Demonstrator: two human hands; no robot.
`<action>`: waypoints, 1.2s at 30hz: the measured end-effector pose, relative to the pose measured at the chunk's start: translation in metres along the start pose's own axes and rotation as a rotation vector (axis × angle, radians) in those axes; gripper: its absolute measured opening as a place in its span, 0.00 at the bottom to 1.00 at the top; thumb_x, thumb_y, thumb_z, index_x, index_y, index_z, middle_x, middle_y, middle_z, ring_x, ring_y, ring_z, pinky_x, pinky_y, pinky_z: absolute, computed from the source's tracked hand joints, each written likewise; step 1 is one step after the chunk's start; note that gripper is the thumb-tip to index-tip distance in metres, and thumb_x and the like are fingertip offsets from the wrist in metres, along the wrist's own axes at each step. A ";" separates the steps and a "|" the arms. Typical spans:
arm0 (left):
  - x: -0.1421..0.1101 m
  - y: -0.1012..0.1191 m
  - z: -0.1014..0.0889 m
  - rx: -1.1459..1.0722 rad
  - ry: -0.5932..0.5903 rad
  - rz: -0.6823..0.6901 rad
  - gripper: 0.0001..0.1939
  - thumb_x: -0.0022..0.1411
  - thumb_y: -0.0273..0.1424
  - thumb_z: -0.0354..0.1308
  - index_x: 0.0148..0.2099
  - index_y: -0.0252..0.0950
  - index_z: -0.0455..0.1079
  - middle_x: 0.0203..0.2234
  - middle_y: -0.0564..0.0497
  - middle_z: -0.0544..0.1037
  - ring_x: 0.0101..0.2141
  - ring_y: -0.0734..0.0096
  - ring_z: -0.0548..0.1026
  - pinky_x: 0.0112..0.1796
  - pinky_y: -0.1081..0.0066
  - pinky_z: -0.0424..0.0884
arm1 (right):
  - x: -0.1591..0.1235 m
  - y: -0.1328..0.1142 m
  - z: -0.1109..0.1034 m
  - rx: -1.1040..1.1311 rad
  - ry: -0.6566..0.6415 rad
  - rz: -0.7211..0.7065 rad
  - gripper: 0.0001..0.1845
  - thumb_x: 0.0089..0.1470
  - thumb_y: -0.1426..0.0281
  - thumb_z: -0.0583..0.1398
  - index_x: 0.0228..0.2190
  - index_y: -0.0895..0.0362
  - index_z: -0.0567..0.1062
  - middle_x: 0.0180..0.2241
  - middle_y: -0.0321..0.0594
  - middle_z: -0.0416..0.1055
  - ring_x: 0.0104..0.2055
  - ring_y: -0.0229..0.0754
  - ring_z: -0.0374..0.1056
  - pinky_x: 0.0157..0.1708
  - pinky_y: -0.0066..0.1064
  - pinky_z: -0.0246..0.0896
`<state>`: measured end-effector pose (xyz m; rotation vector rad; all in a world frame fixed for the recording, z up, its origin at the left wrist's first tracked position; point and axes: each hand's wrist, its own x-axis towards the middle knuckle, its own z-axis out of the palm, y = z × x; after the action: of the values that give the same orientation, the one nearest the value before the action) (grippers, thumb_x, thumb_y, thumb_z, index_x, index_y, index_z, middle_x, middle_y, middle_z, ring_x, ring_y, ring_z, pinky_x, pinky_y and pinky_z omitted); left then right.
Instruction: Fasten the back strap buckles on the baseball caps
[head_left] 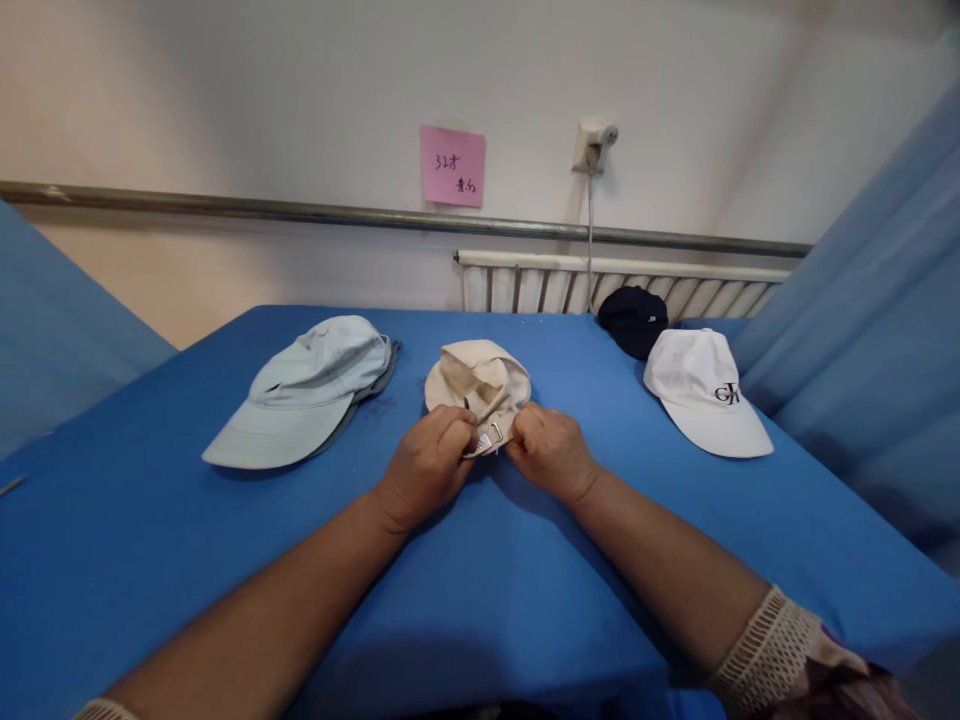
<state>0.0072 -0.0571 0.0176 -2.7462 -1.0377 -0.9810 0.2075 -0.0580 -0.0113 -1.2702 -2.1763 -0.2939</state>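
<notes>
A beige baseball cap [480, 365] is in the middle of the blue-covered table, its back strap and metal buckle facing me. My left hand [433, 455] is closed on the cap's edge left of the buckle. On the other side of the buckle, my right hand [553, 450] grips the same edge with curled fingers. The cap's crown looks creased and partly folded in. Parts of the strap are hidden under my fingers.
A pale blue cap [315, 385] lies to the left, overlapping a darker grey one. At right are a white cap [701, 390] with dark letters and a black cap [634, 318]. Behind the blue table [480, 580] stand a radiator [525, 285] and a wall rail [337, 212].
</notes>
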 end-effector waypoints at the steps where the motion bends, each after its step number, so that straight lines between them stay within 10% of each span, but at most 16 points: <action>1: 0.001 0.001 -0.001 0.000 -0.014 0.026 0.07 0.65 0.27 0.51 0.32 0.37 0.65 0.36 0.43 0.75 0.39 0.63 0.71 0.43 0.64 0.68 | 0.000 0.001 0.000 -0.020 0.029 0.001 0.09 0.58 0.72 0.55 0.25 0.55 0.69 0.26 0.41 0.68 0.28 0.42 0.62 0.31 0.33 0.53; 15: -0.001 -0.024 0.000 -0.070 -0.378 -0.200 0.09 0.56 0.26 0.55 0.41 0.38 0.71 0.38 0.46 0.76 0.41 0.59 0.73 0.42 0.63 0.68 | 0.000 0.031 -0.010 0.080 -0.385 0.007 0.08 0.52 0.77 0.57 0.33 0.54 0.71 0.33 0.40 0.76 0.31 0.43 0.70 0.30 0.30 0.54; 23: 0.002 -0.027 0.017 -0.207 -0.354 -0.393 0.12 0.63 0.34 0.51 0.42 0.39 0.75 0.33 0.47 0.80 0.32 0.63 0.76 0.34 0.69 0.67 | 0.000 0.019 -0.018 0.256 -0.307 -0.069 0.05 0.55 0.72 0.58 0.36 0.55 0.71 0.36 0.39 0.73 0.35 0.41 0.69 0.34 0.29 0.58; 36: 0.004 -0.022 0.015 -0.039 -0.574 -0.149 0.16 0.59 0.25 0.50 0.47 0.41 0.73 0.36 0.48 0.77 0.37 0.63 0.76 0.39 0.69 0.69 | 0.005 0.001 -0.012 0.049 -0.563 -0.132 0.08 0.60 0.71 0.54 0.40 0.58 0.71 0.37 0.45 0.75 0.37 0.44 0.71 0.34 0.31 0.57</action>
<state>0.0041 -0.0335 0.0045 -3.0968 -1.3087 -0.2052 0.2109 -0.0598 0.0010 -1.2939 -2.7242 0.0826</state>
